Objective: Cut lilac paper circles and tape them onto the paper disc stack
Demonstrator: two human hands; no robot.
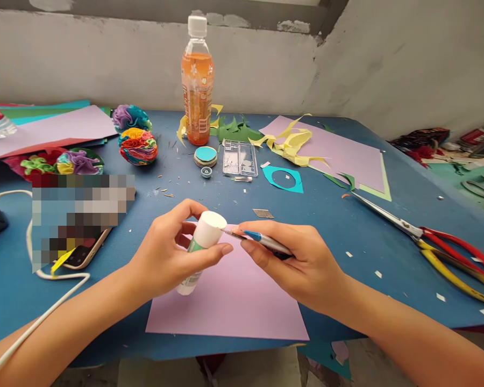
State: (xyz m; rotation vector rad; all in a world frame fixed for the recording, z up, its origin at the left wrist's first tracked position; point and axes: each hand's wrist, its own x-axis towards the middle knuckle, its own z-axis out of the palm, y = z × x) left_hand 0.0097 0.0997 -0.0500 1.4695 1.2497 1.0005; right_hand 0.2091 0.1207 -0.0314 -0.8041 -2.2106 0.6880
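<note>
Glue stick (pixel 205 235) sits gripped in the left hand (pixel 167 258), craft knife (pixel 269 243) in the right hand (pixel 300 260); the lilac sheet (pixel 242 309) beneath seems uncut.

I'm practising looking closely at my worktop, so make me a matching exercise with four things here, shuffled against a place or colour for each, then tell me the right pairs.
Things
1. Glue stick
2. Scissors
3. Drink bottle
4. Lilac sheet near the hands

Places and colours
A. Upright, in front of the wall
B. Flat by the table's near edge
C. Held in the left hand
D. Red and yellow handles

Pairs: 1-C, 2-D, 3-A, 4-B
</note>
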